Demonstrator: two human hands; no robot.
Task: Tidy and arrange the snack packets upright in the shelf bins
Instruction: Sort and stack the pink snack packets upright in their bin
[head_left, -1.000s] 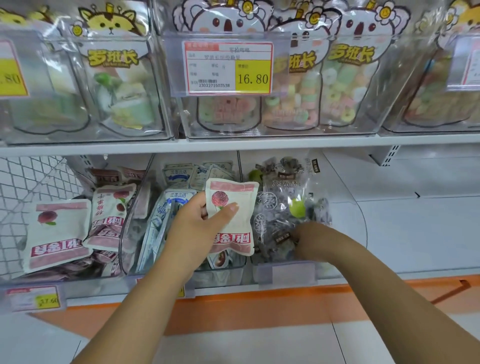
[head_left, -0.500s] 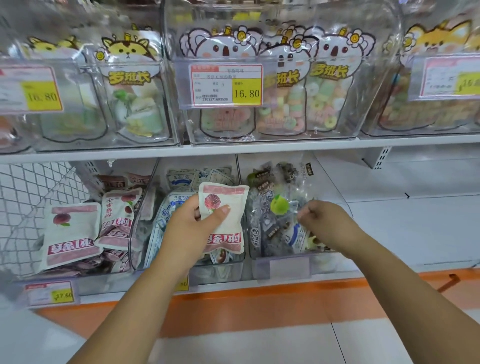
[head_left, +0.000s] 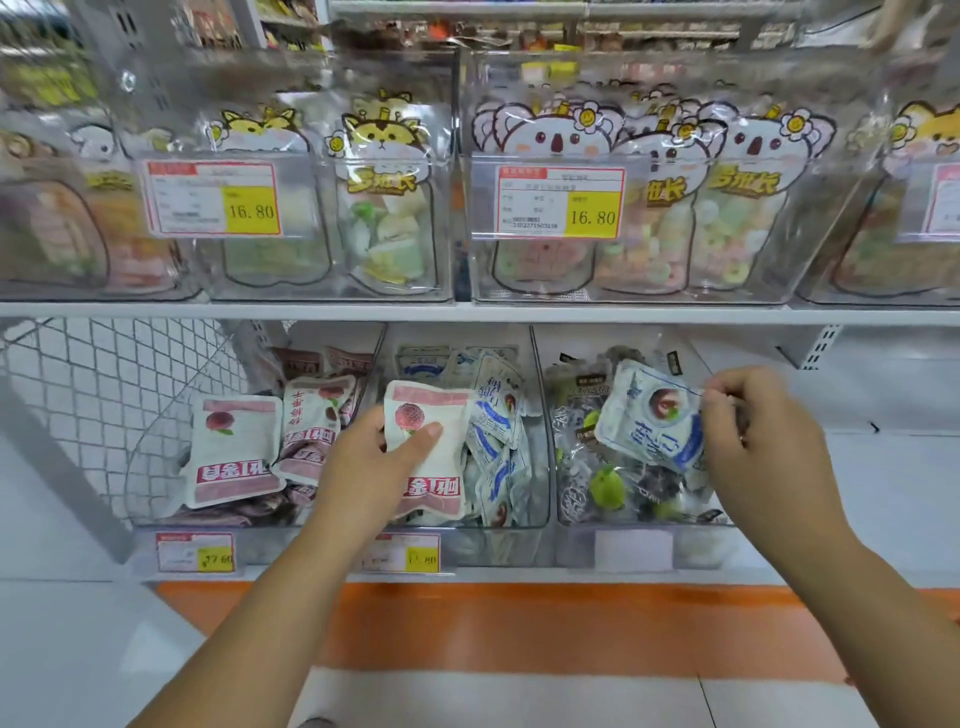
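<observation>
White-and-pink plastic snack packet (head_left: 422, 402), long axis upright but its print upside down, sits gripped in the left hand (head_left: 363, 462) before the middle clear plastic bin (head_left: 541, 441); the right hand (head_left: 753, 441) pinches a tilted white-and-blue packet (head_left: 644, 421) by its corner over the right-hand clear bin (head_left: 634, 543).

The bare left forearm (head_left: 249, 623) rises from the lower left, wrist straight, to the left hand (head_left: 371, 460). This hand grips a white plastic snack packet with pink bands and a red fruit print (head_left: 441, 470), its thumb (head_left: 423, 434) laid across the front and the other fingers hidden behind. The bare right forearm (head_left: 857, 597) comes up from the lower right. The right hand (head_left: 763, 441) is knuckles-up with fingers curled, its fingertips pinching the right edge of a white-and-blue plastic snack packet (head_left: 647, 415) just left of them.
</observation>
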